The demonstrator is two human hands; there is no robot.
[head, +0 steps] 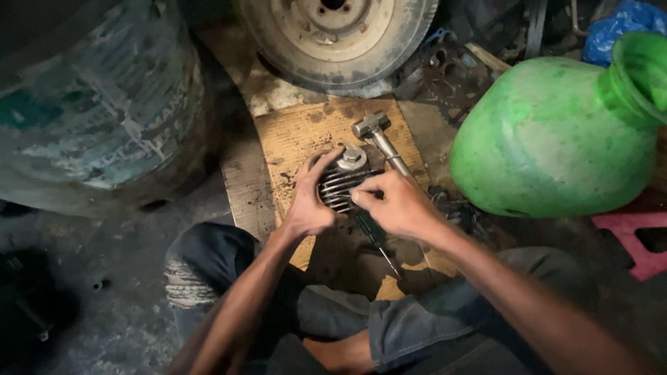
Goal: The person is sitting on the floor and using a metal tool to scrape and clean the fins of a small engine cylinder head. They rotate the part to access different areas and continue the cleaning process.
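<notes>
Two hands work on a finned cylinder [342, 182] that sits on a board [299, 132] on the floor. The left hand [309, 201] wraps its fingers [321, 167] around the cylinder's left side. The right hand [396, 205] pinches shut against the fins. A hammer [379, 139] lies just beyond; a screwdriver [375, 239] lies below the right hand. A green pot [549, 139] stands to the right.

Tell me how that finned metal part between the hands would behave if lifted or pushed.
The finned metal part looks like solid cast metal, so probably stiff and heavy for its size. Its grimy fins may feel slippery yet give fingers edges to catch. The left hand steadies it, so it might tip or roll.
</notes>
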